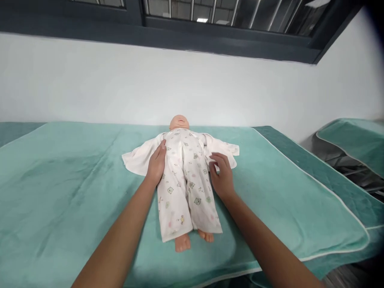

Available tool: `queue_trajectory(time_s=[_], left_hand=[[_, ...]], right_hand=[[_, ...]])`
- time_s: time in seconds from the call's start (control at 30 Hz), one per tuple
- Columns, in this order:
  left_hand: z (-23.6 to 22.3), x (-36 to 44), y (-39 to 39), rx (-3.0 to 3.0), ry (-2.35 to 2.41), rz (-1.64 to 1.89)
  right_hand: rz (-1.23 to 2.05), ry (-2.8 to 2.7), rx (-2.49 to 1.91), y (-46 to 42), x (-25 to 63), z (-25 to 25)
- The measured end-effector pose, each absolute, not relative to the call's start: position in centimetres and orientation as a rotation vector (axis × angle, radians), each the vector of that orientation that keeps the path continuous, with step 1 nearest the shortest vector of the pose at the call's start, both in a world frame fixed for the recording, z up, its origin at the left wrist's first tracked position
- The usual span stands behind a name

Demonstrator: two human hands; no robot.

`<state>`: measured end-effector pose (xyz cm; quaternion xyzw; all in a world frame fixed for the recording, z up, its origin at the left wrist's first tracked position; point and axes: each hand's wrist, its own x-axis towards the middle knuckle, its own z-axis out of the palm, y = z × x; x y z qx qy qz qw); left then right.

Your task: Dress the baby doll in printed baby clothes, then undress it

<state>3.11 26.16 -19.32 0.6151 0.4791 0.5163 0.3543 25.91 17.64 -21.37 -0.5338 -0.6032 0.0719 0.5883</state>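
A baby doll point(179, 121) lies on its back, head toward the wall and bare feet point(182, 243) toward me. White printed trousers point(175, 188) cover its front from chest to ankles. Beneath them a white top point(139, 157) has its sleeves spread out to both sides. My left hand point(157, 163) rests along the left edge of the trousers, fingers stretched and together, holding nothing. Beside the right edge of the trousers is my right hand point(221, 174), its fingers bent and apart from the thumb. Nothing shows between them.
A green padded cover point(288, 208) with pale piping lies under the doll, over a darker green layer point(339, 196). Behind stands a white wall point(120, 84) below a dark-framed, barred window point(228, 36). Another green cover point(354, 138) over a metal frame is at the right.
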Motion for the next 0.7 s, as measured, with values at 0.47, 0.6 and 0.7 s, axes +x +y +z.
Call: queue_trajectory(time_s=[0.47, 0.6, 0.7], left_hand=[[-20.9, 2.3, 27.9, 1.566, 1.216, 1.455], [-21.2, 1.7, 27.2, 1.703, 1.322, 1.405], [-21.4, 0.9, 25.6, 1.925, 1.547, 1.237]], right_hand=[[0.489, -1.421, -1.346, 24.1, 24.6, -21.3], [0.315, -1.697, -1.537, 21.8, 24.6, -21.6], [0.159, -1.836, -1.560, 19.1, 24.3, -22.0]])
